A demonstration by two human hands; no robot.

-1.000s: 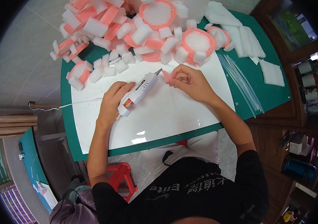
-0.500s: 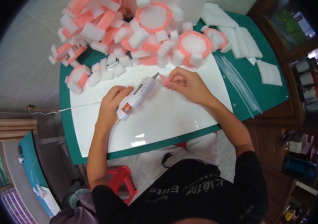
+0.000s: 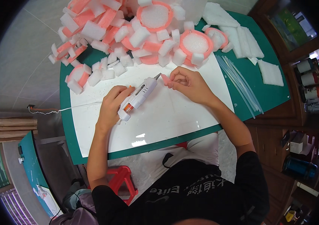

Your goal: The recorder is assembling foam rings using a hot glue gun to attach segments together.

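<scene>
My left hand (image 3: 113,103) is wrapped round a white hot glue gun (image 3: 140,96), tilted with its metal nozzle pointing up and to the right. The nozzle tip is close beside a small pink foam piece (image 3: 165,79); whether they touch I cannot tell. Thumb and fingers of my right hand (image 3: 185,82) pinch that piece from the right. Both hands are over a white sheet (image 3: 170,123). Beyond them lies a heap of pink foam strips and rings with white foam blocks stuck on, among them a pink ring (image 3: 208,42) around a white disc.
Clear glue sticks (image 3: 240,84) lie on the green mat (image 3: 279,88) at the right, with white foam sheets (image 3: 242,39) behind them. A white cord (image 3: 80,106) runs left from the glue gun's side. A red stool (image 3: 123,182) stands below the table's near edge.
My left hand and the glue gun have shifted very slightly to the right. My right hand keeps its pinch on the pink foam piece, almost unmoved.
</scene>
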